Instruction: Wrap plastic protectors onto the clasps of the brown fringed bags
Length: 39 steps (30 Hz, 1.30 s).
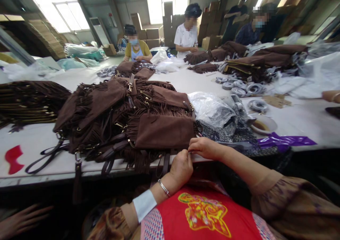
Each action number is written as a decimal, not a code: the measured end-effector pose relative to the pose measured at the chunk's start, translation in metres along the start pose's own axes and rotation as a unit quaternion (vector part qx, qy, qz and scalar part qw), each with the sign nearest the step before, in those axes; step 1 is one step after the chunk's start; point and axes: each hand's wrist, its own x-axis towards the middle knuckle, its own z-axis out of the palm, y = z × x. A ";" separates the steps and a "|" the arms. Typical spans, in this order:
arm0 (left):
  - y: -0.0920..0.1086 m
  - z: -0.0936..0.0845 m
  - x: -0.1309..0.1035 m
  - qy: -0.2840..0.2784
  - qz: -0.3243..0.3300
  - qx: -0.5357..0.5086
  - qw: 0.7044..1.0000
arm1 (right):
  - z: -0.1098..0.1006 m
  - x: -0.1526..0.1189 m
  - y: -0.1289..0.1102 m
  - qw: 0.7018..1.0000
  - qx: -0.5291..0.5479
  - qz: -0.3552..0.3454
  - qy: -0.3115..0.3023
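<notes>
Both of my hands meet at the table's front edge, just right of a heap of brown fringed bags (164, 130). My left hand (182, 167), with a silver bracelet at the wrist, is closed, its fingertips pinched together. Against it, my right hand (203, 148) is closed too, thumb and fingers pressed on something tiny between the hands that I cannot make out. The nearest bag lies flat just behind my hands. Straps and metal clips hang from the heap over the edge.
White plastic (212, 107), grey speckled cloth (221, 130), a bowl (262, 124) and purple plastic (287, 140) lie to the right. Left are stacked brown pieces (29, 101) and a red scrap (13, 159). Another person's hand (25, 220) is at lower left. Several people work behind the table.
</notes>
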 end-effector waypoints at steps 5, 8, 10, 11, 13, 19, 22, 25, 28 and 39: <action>0.001 0.002 -0.001 -0.009 0.003 -0.003 1.000 | -0.006 0.005 -0.003 0.999 0.026 0.017 -0.028; 0.003 0.001 -0.002 -0.008 -0.004 -0.012 1.000 | -0.006 0.006 -0.006 0.998 0.017 0.048 -0.039; 0.004 -0.003 -0.001 -0.013 -0.012 -0.020 1.000 | -0.005 0.006 -0.007 0.997 0.004 0.065 -0.039; 0.004 -0.005 0.000 -0.017 -0.018 -0.026 0.999 | -0.004 0.006 -0.008 0.997 -0.004 0.071 -0.036; 0.003 -0.010 0.006 -0.044 -0.038 -0.045 0.997 | 0.000 0.004 -0.009 0.996 -0.033 0.077 -0.030; 0.001 -0.020 0.027 -0.204 -0.100 -0.091 0.969 | 0.011 -0.002 -0.016 0.986 -0.153 0.067 -0.019; 0.004 -0.021 0.031 -0.186 -0.081 -0.074 0.976 | 0.012 -0.005 -0.018 0.981 -0.180 0.065 -0.014; 0.006 -0.022 0.030 -0.192 -0.087 -0.084 0.974 | 0.012 -0.009 -0.019 0.982 -0.177 0.068 -0.005; 0.003 -0.025 0.027 -0.246 -0.137 -0.167 0.945 | 0.012 -0.013 -0.020 0.986 -0.152 0.062 0.016; -0.005 -0.031 0.017 -0.341 -0.254 -0.534 0.731 | 0.025 -0.022 -0.023 0.985 -0.145 0.002 0.091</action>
